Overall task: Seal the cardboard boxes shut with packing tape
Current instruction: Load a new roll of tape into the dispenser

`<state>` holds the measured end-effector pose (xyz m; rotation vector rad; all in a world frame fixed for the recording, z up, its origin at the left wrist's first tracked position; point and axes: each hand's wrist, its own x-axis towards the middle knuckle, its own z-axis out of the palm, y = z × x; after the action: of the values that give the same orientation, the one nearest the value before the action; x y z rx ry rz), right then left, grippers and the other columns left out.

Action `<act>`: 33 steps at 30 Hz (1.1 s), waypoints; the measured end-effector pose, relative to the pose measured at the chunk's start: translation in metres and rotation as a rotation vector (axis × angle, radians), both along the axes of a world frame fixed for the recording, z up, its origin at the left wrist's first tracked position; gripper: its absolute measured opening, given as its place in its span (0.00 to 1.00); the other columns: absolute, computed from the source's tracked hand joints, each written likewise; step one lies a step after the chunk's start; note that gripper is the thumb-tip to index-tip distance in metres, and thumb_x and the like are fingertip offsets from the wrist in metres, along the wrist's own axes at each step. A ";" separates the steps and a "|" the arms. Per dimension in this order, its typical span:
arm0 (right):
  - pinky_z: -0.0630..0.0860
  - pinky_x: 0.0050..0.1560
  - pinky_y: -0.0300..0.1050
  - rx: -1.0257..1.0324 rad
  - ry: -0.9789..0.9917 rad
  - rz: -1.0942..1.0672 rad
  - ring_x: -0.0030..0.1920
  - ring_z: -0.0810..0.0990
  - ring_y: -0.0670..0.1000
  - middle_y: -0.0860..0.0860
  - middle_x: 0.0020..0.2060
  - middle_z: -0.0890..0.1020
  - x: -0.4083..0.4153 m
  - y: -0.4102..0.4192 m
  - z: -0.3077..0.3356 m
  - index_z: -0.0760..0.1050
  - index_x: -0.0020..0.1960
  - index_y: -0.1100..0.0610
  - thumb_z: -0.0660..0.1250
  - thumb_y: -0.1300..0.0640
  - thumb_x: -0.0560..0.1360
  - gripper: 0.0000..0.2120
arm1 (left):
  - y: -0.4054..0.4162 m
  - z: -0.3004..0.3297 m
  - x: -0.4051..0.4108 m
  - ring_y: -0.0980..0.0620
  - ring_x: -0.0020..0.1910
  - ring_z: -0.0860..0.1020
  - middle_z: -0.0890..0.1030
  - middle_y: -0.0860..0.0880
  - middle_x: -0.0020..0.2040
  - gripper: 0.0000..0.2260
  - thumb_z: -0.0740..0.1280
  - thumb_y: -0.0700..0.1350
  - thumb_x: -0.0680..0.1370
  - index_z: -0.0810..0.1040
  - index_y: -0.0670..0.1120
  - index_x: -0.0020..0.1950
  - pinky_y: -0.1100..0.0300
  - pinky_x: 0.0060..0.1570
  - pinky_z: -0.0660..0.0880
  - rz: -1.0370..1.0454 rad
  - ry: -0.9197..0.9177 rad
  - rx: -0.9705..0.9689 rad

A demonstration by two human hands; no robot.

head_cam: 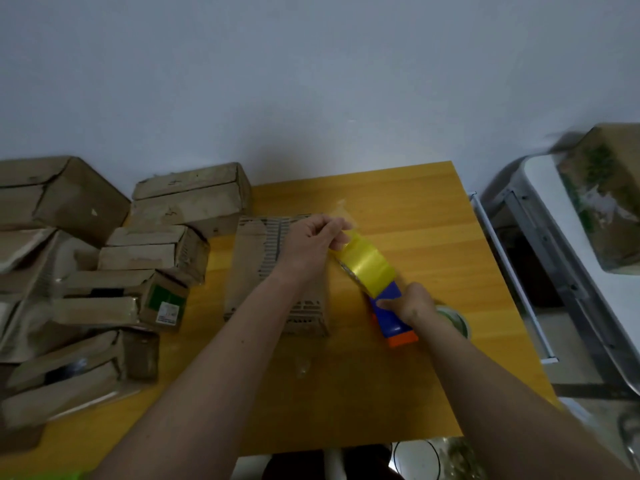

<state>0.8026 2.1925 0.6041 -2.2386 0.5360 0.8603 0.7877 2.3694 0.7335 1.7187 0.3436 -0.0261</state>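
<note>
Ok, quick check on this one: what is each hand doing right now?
Left hand: pinching the free end of the yellow tape.
Right hand: gripping the blue tape dispenser.

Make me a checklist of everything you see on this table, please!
Surface: yellow wooden table.
Job's things: cardboard box lies mid-table; tape dispenser, blue and orange, with yellow tape pulled out.
Clutter: pile of worn cardboard boxes at the left; a second tape roll beside the right wrist.
Hands: left hand pinches the tape's end; right hand grips the dispenser.
Cables: nothing seen.
Surroundings: pale wall; metal-framed white stand bearing another box.
</note>
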 end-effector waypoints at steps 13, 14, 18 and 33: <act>0.75 0.41 0.43 0.512 -0.160 -0.243 0.42 0.79 0.50 0.54 0.46 0.80 -0.021 -0.023 0.042 0.71 0.59 0.63 0.77 0.62 0.67 0.25 | -0.016 0.010 -0.004 0.58 0.42 0.77 0.80 0.53 0.41 0.07 0.67 0.39 0.78 0.81 0.50 0.46 0.65 0.46 0.76 0.196 -0.081 0.090; 0.74 0.40 0.44 0.608 -0.205 -0.300 0.40 0.78 0.50 0.53 0.43 0.80 -0.020 -0.029 0.056 0.72 0.57 0.63 0.76 0.62 0.67 0.22 | -0.019 0.010 -0.006 0.57 0.45 0.77 0.79 0.55 0.43 0.07 0.67 0.39 0.78 0.81 0.51 0.46 0.62 0.50 0.76 0.204 -0.085 0.122; 0.69 0.47 0.50 0.853 -0.357 -0.351 0.42 0.73 0.55 0.55 0.40 0.74 -0.026 -0.048 0.108 0.70 0.48 0.59 0.70 0.69 0.71 0.11 | -0.032 0.017 -0.012 0.58 0.43 0.76 0.78 0.56 0.42 0.08 0.70 0.38 0.76 0.80 0.50 0.51 0.57 0.53 0.77 0.266 -0.107 0.186; 0.76 0.44 0.47 0.773 -0.550 -0.039 0.42 0.76 0.52 0.60 0.47 0.76 -0.059 -0.017 0.199 0.69 0.57 0.58 0.71 0.67 0.68 0.20 | -0.063 0.045 -0.043 0.52 0.54 0.76 0.76 0.54 0.54 0.21 0.73 0.32 0.70 0.72 0.53 0.54 0.67 0.37 0.74 0.170 -0.137 0.250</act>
<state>0.7438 2.1751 0.8031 -1.6217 -0.0289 0.3057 0.7452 2.3060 0.7785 1.9200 0.4025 0.2679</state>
